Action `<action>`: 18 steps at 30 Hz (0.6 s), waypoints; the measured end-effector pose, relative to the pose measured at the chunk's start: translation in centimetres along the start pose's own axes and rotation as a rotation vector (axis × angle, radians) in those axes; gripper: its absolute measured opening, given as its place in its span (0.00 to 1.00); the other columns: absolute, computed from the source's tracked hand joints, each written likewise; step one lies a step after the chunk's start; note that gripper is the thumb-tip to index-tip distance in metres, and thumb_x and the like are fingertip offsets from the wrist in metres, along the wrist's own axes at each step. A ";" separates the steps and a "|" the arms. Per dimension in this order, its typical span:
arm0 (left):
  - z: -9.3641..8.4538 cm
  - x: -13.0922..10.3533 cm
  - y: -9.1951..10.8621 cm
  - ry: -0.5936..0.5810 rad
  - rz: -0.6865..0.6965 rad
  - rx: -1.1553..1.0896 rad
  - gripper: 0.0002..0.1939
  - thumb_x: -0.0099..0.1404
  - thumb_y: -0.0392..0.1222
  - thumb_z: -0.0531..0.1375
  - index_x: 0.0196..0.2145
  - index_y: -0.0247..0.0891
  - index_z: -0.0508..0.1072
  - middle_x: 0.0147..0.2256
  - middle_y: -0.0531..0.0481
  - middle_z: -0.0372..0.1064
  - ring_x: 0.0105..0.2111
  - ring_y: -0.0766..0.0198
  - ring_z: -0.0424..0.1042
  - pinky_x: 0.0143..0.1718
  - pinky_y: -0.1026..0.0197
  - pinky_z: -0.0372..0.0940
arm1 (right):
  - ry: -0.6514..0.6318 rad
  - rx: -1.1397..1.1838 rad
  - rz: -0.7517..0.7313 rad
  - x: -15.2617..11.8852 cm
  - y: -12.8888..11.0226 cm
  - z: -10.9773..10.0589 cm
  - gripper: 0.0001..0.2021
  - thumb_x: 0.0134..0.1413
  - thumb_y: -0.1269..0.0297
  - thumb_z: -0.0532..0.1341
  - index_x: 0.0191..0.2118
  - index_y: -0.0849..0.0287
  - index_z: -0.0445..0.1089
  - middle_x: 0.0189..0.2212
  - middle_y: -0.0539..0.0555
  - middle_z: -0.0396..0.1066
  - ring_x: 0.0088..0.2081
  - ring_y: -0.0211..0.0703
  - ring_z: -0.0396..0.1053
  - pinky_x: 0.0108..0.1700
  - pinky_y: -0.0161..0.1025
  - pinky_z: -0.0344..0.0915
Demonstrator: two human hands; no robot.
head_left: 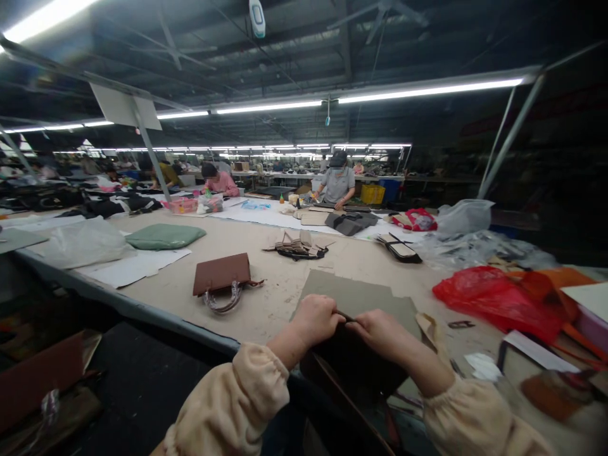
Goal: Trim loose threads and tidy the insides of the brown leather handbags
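Pinching a dark piece (365, 354) by its edge, left hand (317, 318), right hand (381, 332) close beside.

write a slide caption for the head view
Left hand and right hand pinch a dark piece at a table, brown bag to the left.

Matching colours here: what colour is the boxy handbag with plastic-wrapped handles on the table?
The boxy handbag is reddish-brown; head view.

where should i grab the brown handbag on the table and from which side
Probably best by its handles, with the left hand coming from the near edge of the table: the brown handbag lies with its handles turned toward that edge. That hand now pinches a dark piece, so it would need freeing first.
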State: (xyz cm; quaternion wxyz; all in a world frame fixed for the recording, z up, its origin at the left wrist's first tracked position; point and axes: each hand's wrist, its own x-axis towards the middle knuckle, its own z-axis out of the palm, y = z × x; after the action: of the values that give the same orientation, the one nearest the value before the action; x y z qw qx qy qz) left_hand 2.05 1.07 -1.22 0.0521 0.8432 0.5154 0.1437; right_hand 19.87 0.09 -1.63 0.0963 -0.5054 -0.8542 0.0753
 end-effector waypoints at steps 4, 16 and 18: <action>-0.6 -0.4 -0.5 -0.022 0.081 -0.022 0.13 0.53 0.52 0.61 0.31 0.40 0.73 0.38 0.49 0.71 0.41 0.58 0.67 0.50 0.55 0.57 | 0.034 -0.044 0.001 -0.1 -0.1 0.0 0.19 0.58 0.57 0.50 0.23 0.56 0.73 0.22 0.55 0.73 0.25 0.43 0.69 0.24 0.35 0.51; -0.9 0.1 -0.4 -0.057 0.155 -0.071 0.10 0.53 0.49 0.61 0.28 0.40 0.72 0.30 0.53 0.70 0.32 0.64 0.67 0.38 0.62 0.61 | 0.008 -0.145 0.111 -2.5 -0.6 -0.5 0.20 0.58 0.56 0.50 0.26 0.56 0.74 0.24 0.59 0.74 0.27 0.47 0.72 0.25 0.36 0.55; -0.6 0.5 -0.5 -0.049 0.165 -0.103 0.11 0.53 0.50 0.61 0.28 0.40 0.72 0.29 0.54 0.70 0.31 0.65 0.67 0.32 0.65 0.60 | -0.003 -0.147 0.137 -3.0 -0.5 -0.6 0.20 0.59 0.56 0.49 0.26 0.57 0.74 0.24 0.59 0.74 0.28 0.47 0.72 0.25 0.36 0.55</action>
State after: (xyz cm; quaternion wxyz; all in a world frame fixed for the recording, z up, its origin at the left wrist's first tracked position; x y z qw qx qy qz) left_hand 1.66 1.70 -0.71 0.0958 0.8822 0.4349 0.1532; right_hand 20.96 -2.77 -1.21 0.0523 -0.5681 -0.8210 0.0197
